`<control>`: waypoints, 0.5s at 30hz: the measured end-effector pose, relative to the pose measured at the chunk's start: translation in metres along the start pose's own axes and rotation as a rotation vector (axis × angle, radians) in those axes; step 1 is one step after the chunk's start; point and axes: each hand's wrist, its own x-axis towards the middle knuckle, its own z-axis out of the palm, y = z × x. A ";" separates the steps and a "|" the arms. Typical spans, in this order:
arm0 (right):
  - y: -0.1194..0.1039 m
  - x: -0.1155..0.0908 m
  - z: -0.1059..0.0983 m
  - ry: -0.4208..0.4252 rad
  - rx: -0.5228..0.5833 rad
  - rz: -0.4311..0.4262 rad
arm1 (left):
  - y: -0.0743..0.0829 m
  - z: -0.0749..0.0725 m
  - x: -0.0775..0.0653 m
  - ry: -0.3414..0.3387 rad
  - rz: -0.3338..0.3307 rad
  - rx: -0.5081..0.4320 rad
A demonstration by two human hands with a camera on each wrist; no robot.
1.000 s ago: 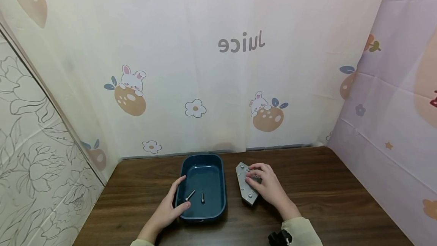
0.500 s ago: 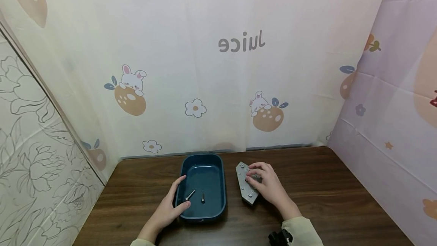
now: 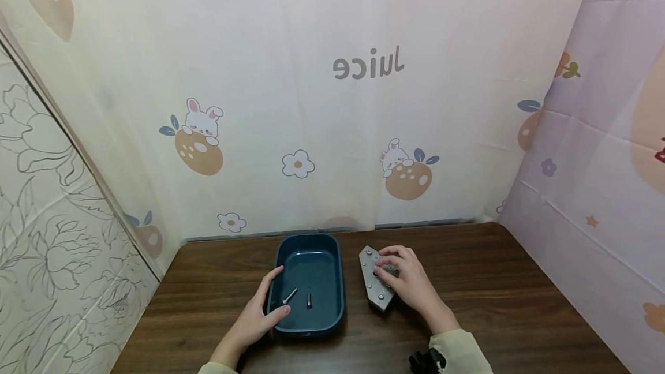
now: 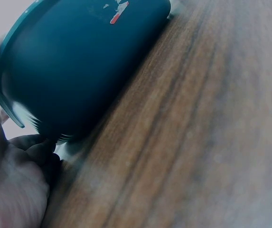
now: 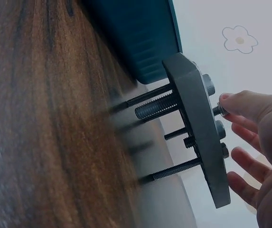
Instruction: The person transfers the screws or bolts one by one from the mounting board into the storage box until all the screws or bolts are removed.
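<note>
Wooden table (image 3: 499, 287): left hand (image 3: 253, 319) grips tray (image 3: 314, 273); right hand (image 3: 410, 286) pinches bolt (image 5: 217, 110) at metal plate (image 5: 198, 121). Probably best turned lightly, kept square.

Mirrored "Juice" (image 3: 369, 64) stands on the pale curtain (image 3: 270, 62).

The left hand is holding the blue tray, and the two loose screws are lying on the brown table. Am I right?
Not quite. The two loose screws lie inside the blue tray, not on the brown table; the head view shows this. The left hand does hold the tray.
</note>
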 end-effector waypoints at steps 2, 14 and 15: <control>-0.001 0.000 -0.001 0.000 0.002 -0.003 | -0.001 0.000 0.000 0.002 0.006 0.004; -0.001 0.001 0.000 -0.003 -0.008 0.000 | -0.002 -0.001 0.000 -0.013 0.001 0.004; -0.001 0.001 0.000 -0.003 -0.009 -0.002 | -0.002 -0.001 0.000 -0.012 0.004 0.005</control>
